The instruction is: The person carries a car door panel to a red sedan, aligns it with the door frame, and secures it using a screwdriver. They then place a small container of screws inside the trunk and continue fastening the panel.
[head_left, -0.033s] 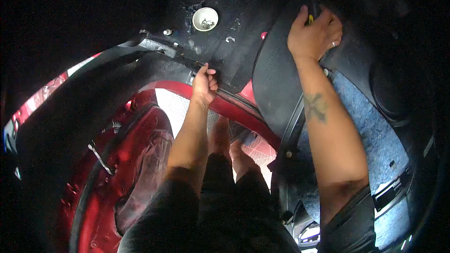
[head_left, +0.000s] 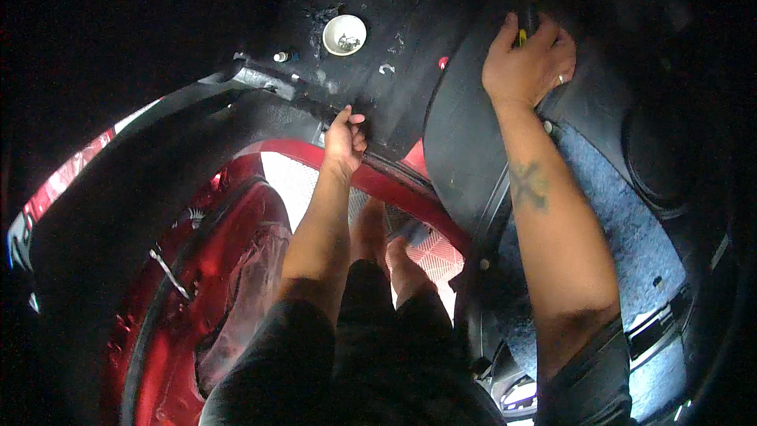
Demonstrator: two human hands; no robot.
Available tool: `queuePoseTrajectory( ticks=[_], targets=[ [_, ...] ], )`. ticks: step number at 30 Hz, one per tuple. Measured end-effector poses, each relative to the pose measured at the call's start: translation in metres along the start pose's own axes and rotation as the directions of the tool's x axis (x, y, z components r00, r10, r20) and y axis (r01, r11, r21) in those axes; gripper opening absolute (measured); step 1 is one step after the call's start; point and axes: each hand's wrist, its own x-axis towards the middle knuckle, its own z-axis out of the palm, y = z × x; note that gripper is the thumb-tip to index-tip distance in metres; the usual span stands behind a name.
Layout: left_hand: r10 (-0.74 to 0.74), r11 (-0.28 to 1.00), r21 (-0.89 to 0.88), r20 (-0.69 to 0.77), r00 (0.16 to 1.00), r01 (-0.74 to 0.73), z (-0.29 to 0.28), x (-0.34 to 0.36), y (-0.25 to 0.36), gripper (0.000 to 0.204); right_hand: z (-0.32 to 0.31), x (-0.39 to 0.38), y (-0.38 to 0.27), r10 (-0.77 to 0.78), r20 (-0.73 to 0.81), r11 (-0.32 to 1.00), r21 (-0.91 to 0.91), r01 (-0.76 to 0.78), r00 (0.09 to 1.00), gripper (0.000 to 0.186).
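My right hand (head_left: 530, 67) is wrapped round the black and yellow handle of a screwdriver (head_left: 527, 12). Its metal shaft points away toward the top edge, where the tip is lost in the dark. My left hand (head_left: 344, 142) is beside the red door sill (head_left: 394, 196) of a car, its fingers curled. Whether anything small is in that hand I cannot make out. Beyond it, on the dark floor covering (head_left: 402, 83), sits a small white bowl (head_left: 344, 35) with small shiny pieces inside.
To the left stands an open red car door (head_left: 177, 355) with its inner metal exposed and a light-coloured handle or rod (head_left: 169, 272). A small white-capped item (head_left: 281, 57) lies left of the bowl. Blue fabric (head_left: 599, 181) lies under my right forearm. My legs stand on floor grating (head_left: 434, 256).
The view has shifted very slightly. My left fingers look slightly more apart; my right hand keeps its grip on the screwdriver.
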Motion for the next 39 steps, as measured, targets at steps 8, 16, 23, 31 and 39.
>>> queuePoseTrajectory(
  ticks=[8, 16, 23, 31, 39],
  targets=[
    [0.017, 0.943, 0.332, -0.024, 1.0, -0.008, 0.059, 0.059, 0.017, 0.027, 0.007, -0.006, -0.003, -0.037, 0.007, 0.999, 0.004, 0.037, 0.999, 0.051],
    [0.089, 0.976, 0.205, -0.039, 0.995, -0.079, 0.092, 0.108, 0.019, 0.023, 0.006, -0.007, 0.0, -0.032, 0.027, 0.999, 0.025, 0.032, 0.999, 0.052],
    [0.083, 0.987, -0.138, 0.038, 0.996, -0.077, 0.076, 0.137, 0.009, 0.022, 0.003, -0.005, 0.003, -0.042, 0.048, 0.998, 0.043, 0.04, 0.998, 0.051],
    [0.102, 0.96, -0.267, 0.049, 0.994, -0.086, 0.046, 0.147, 0.01, 0.037, 0.004, -0.006, 0.0, -0.037, 0.068, 0.996, 0.086, 0.032, 0.997, 0.05],
    [0.187, 0.981, -0.04, -0.031, 0.982, -0.188, 0.048, 0.123, 0.01, 0.027, 0.01, -0.009, 0.001, -0.052, 0.04, 0.997, 0.067, 0.049, 0.998, 0.051]
  ],
)
